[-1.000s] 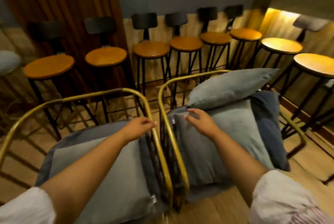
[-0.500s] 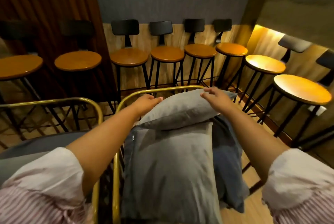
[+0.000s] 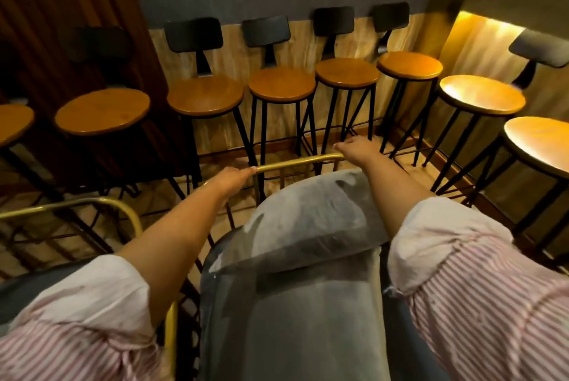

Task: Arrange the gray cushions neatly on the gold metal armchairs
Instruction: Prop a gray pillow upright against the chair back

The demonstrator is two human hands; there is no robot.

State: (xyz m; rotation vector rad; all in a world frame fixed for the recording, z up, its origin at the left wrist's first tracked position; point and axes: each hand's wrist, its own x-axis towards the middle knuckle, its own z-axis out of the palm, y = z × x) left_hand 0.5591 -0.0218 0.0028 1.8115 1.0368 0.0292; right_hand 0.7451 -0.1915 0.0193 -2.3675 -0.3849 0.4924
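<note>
Two hands are held out over the gold top rail [image 3: 295, 162] of the nearer gold metal armchair. The left hand [image 3: 232, 176] is closed around that rail, the fingers curled over the tube. The right hand [image 3: 357, 146] is placed at the rail's far right end, palm down with the fingers bent; whether the tube is actually gripped cannot be told, as the contact is hidden by the hand itself.

On this armchair two gray cushions are seen. The upper cushion [image 3: 317, 214] is propped against the backrest, tilted, just below the rail and between the two forearms. The lower cushion [image 3: 292, 319] is laid flat on the seat, its far edge tucked under the upper one. A darker blue-gray seat pad [image 3: 397, 319] is visible along the right side beneath them.

A second gold armchair [image 3: 92, 203] is placed just beside the first, to the left, with its curved frame partly covered by the left sleeve [image 3: 77, 319], which is striped pink and white. A row of bar stools [image 3: 281, 83] with round wooden seats and black backs is lined up along the wall beyond.
</note>
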